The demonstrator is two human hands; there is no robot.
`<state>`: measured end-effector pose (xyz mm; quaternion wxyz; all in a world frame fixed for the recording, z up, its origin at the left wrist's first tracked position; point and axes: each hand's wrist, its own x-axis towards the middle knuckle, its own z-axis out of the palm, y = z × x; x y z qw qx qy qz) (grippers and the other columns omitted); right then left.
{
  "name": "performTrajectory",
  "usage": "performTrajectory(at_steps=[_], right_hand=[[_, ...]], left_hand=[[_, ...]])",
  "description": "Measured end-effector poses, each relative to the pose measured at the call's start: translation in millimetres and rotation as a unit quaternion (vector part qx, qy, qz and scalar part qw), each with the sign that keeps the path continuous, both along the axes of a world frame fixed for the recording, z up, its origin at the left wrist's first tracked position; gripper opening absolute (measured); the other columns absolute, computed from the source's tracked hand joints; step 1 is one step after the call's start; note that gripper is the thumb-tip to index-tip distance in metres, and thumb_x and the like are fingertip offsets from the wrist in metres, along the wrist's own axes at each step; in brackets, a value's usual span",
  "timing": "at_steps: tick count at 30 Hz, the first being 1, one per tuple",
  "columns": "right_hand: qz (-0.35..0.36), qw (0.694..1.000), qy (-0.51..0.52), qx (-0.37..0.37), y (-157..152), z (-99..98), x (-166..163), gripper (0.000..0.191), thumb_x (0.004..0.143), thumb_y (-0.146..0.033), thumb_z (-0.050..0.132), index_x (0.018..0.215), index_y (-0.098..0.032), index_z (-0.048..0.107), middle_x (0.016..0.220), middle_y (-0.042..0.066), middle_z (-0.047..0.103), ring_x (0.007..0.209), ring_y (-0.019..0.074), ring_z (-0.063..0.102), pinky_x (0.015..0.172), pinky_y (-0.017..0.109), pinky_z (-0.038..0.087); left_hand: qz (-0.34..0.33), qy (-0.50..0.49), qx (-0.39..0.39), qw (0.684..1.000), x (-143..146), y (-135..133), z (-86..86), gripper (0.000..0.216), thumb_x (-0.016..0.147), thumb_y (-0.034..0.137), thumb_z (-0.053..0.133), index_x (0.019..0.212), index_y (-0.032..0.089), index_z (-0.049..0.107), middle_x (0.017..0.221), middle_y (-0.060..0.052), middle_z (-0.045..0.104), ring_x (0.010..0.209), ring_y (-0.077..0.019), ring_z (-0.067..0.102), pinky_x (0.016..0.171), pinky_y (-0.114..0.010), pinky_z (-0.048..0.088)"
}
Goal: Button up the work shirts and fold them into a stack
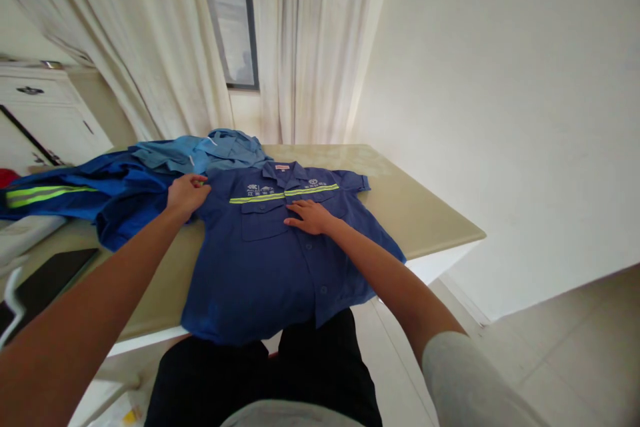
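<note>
A navy short-sleeved work shirt [265,267] lies front up on the table, collar away from me, its hem hanging over the near edge. A yellow-green reflective stripe and white printing cross its chest. My left hand [188,195] is closed on the sleeve at the shirt's left side, fingertips pinched together. Flat on the middle of the chest, beside the button placket, rests my right hand [313,217] with its fingers spread.
Bright blue clothing with a reflective stripe [120,190] and light blue clothing [200,150] are heaped at the left. A dark flat object [55,280] lies nearer me on the table [425,220]. A wall [500,113] stands at the right, curtains [315,47] behind.
</note>
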<state>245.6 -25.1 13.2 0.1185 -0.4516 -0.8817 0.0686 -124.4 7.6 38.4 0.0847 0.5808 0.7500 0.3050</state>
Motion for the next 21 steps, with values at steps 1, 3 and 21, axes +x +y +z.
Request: performTrajectory(at_steps=[1,3,21], right_hand=[[-0.001,1.000,0.000,-0.005,5,-1.5,-1,0.055,0.103,-0.062,0.056,0.140,-0.024,0.067,0.144,0.013,0.066,0.130,0.0307,0.062,0.110,0.043,0.046],[-0.010,1.000,0.012,0.006,18,-2.3,-3,0.052,0.105,-0.062,0.050,0.130,-0.022,0.071,0.131,0.013,0.072,0.121,0.0287,0.067,0.105,0.040,0.049],[-0.126,0.987,0.070,0.072,115,-32.0,7,0.034,0.109,-0.041,0.050,0.130,-0.022,0.069,0.127,0.011,0.071,0.118,0.0260,0.062,0.102,0.038,0.046]], left_hand=[[0.022,-0.005,-0.003,1.000,-6,-5,3.4,0.038,0.090,0.036,0.059,0.118,0.011,0.066,0.101,-0.007,0.071,0.093,-0.0259,0.066,0.089,-0.044,0.057],[0.051,0.020,0.023,0.998,-18,-18,6.6,0.035,0.088,0.035,0.058,0.116,0.015,0.066,0.102,-0.006,0.070,0.099,-0.0307,0.066,0.094,-0.049,0.056],[-0.146,0.314,0.018,0.938,37,38,-14.4,0.050,0.101,0.040,0.033,0.130,0.016,0.066,0.132,-0.018,0.068,0.122,-0.0352,0.064,0.106,-0.049,0.051]])
